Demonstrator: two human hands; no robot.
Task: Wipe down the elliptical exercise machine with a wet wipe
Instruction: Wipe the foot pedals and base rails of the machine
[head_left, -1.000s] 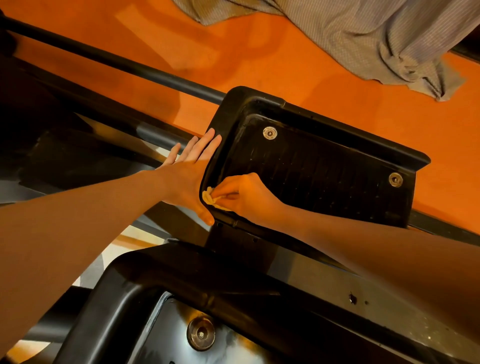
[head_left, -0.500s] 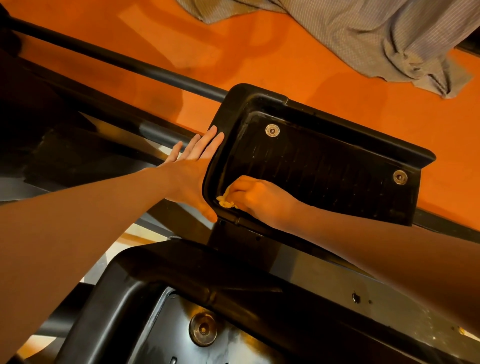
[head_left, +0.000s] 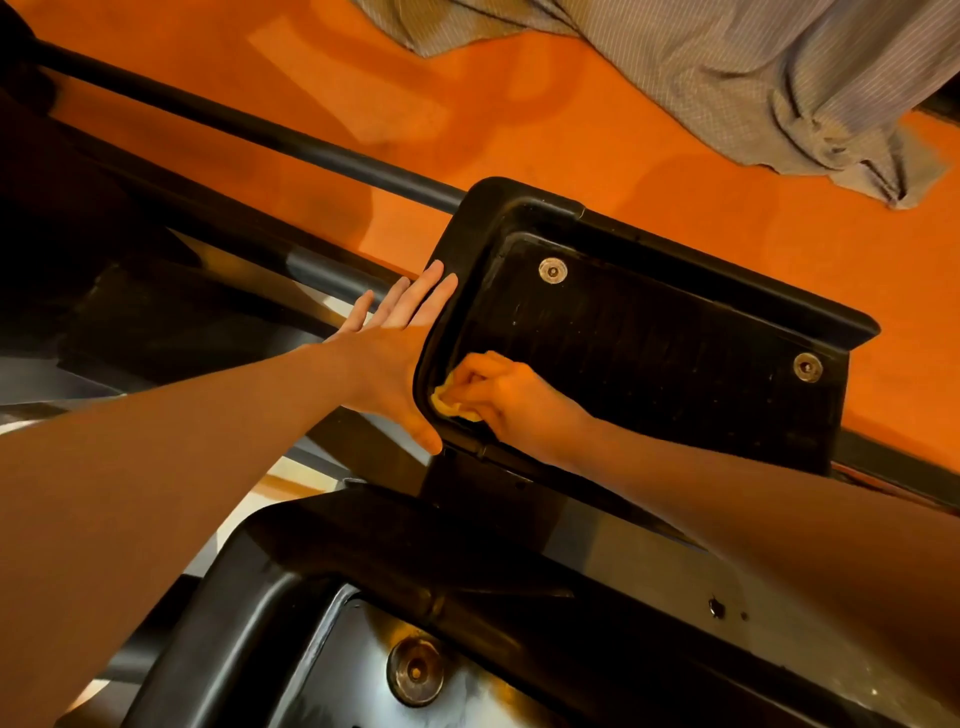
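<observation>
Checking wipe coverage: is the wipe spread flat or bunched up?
Bunched up. The wipe shows only as a small crumpled wad in the right hand, pressed into the pedal corner.

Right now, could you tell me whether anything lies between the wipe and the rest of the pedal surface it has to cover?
Nothing visible does. The right hand grips the wipe in the pedal's near-left corner; only two flat bolt heads lie on the tread. The left hand rests outside the rim.
</observation>
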